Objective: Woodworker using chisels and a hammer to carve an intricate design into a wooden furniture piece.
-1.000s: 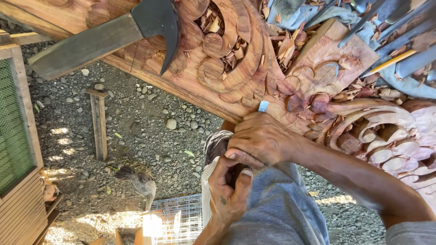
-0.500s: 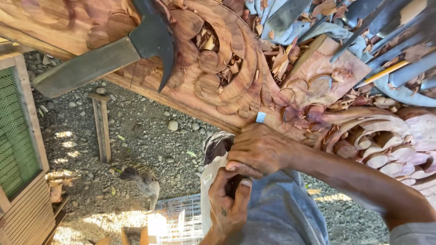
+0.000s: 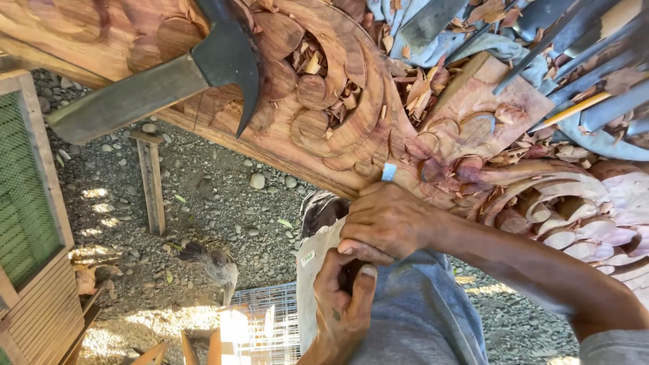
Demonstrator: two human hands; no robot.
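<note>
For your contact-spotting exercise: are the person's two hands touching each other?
Touching. The head view shows the right hand lying directly over the left hand, whose thumb presses up under it with no gap, beside the carved wood panel.

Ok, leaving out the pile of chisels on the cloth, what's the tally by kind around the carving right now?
Hands: 2, left hand and right hand
Blue-tipped tool in the right hand's grip: 1
Hatchet lying on the carving: 1
Yellow pencil: 1
Bird on the gravel: 1
Wire cage: 1
Total: 7
</note>
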